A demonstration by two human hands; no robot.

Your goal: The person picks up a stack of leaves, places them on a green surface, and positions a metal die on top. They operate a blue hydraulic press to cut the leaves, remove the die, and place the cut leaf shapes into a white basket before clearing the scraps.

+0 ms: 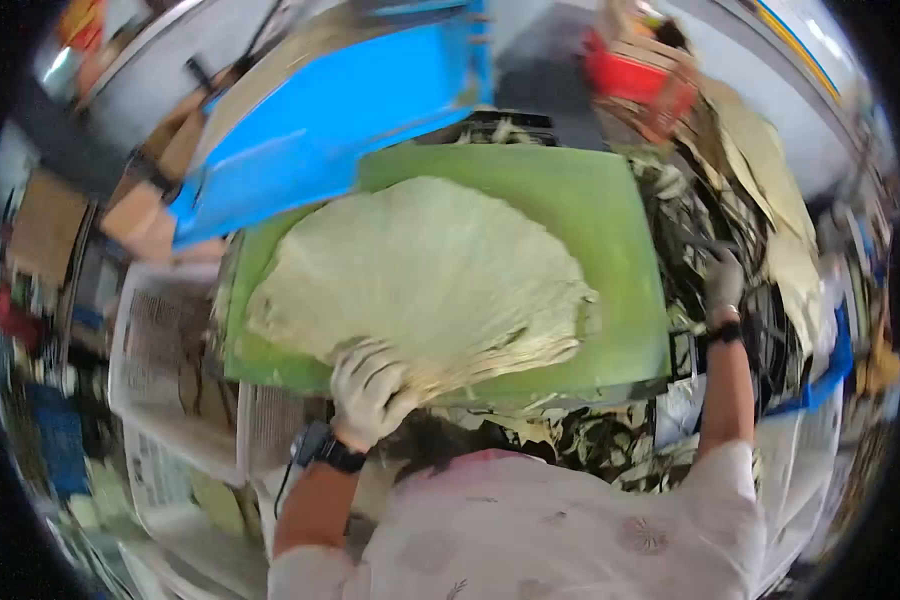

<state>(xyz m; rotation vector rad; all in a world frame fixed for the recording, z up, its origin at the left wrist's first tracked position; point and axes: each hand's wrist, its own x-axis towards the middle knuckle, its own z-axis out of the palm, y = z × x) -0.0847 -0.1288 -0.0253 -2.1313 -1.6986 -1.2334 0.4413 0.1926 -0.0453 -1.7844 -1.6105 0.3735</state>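
Note:
A thick stack of pale green, fan-shaped leaves (425, 265) lies spread on a green board (620, 260), its narrow end toward me. Fine lines radiate across the top leaf. My left hand (370, 390), in a white glove, is closed around the stack's near edge. A dark watch and a small device sit on that wrist. Off the board's right side is my gloved right hand (723, 285), over dark strips and scraps (705, 205). Its fingers look curled around a dark, slim object that blur keeps me from naming.
A blue plastic tray (320, 115) overlaps the board's far left corner. White crates (170, 350) stand at the left. Leaf scraps (600, 440) lie below the board's near edge. A red container (625, 75) is at the far right, with large pale sheets (770, 180) nearby.

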